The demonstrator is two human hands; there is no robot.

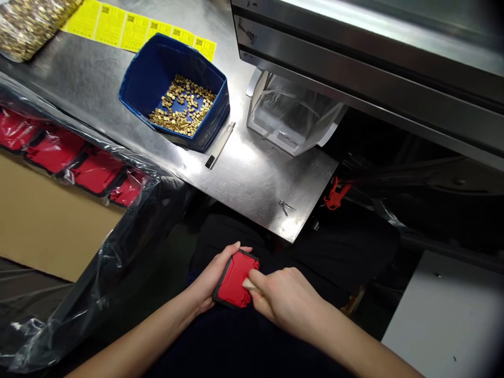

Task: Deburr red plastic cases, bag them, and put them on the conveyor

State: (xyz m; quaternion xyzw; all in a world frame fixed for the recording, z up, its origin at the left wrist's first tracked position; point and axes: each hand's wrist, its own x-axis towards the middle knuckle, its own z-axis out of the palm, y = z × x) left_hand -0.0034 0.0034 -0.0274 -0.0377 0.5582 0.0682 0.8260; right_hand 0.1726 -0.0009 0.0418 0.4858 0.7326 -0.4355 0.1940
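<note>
My left hand (pixel 210 281) is wrapped round a red plastic part with a black rim (pixel 235 279), held over my lap below the table edge. My right hand (pixel 285 299) is closed on a small pale tool (pixel 249 284) whose tip presses against the red part's face. A blue bin (pixel 136 84) holding several small brass pieces (pixel 183 105) sits on the steel table, well above both hands.
The steel table (pixel 255 173) carries a white pen-like tool (pixel 220 145), a clear plastic hopper (pixel 289 113), a small metal clip (pixel 285 206), yellow labels (pixel 129 29) and a bag of brass parts (pixel 27 23). More red parts (pixel 79 165) lie under plastic film at left. A machine frame (pixel 374 58) stands at right.
</note>
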